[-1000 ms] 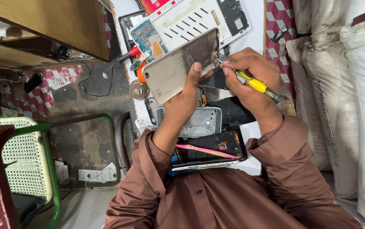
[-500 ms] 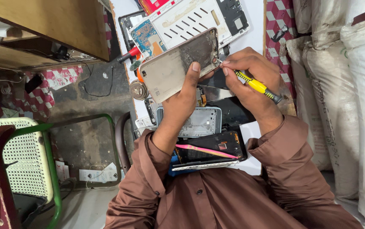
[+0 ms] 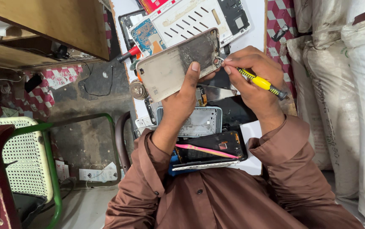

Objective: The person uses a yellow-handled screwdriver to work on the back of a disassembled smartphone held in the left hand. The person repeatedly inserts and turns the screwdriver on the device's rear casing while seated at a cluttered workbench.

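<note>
While the head camera looks straight down, the left hand (image 3: pixel 186 95) is closed around a phone back cover (image 3: pixel 178 63), a pale gold shell with a dark, grimy patch near its upper end; the thumb presses on its face and the other fingers are hidden behind it. This cover is lifted clear of the desk (image 3: pixel 254 29), tilted, above the middle of the white top. The right hand (image 3: pixel 254 80) is curled tight on a screwdriver (image 3: pixel 261 82) with a yellow and black handle, pinched between thumb and fingertips, and the tool's tip meets the cover's upper right corner.

Under the hands, spare parts crowd the desk. A white tablet frame (image 3: pixel 191 19) with slots lies at the far edge, a blue circuit board (image 3: pixel 146 36) just beside it toward the left edge. A red-handled tool (image 3: pixel 127 54) juts over the left edge. A silver phone frame (image 3: pixel 201 123) sits in the middle beneath the left wrist, and a black phone (image 3: pixel 212 148) crossed by a pink strip (image 3: pixel 206 150) lies at the near edge, against the person's brown shirt (image 3: pixel 208 199).

Left of the desk stands a green-framed chair (image 3: pixel 25 161) with a cream mesh seat, and a wooden shelf (image 3: pixel 51 21) fills the upper left corner. White sacks (image 3: pixel 352 93) are stacked along the right.
</note>
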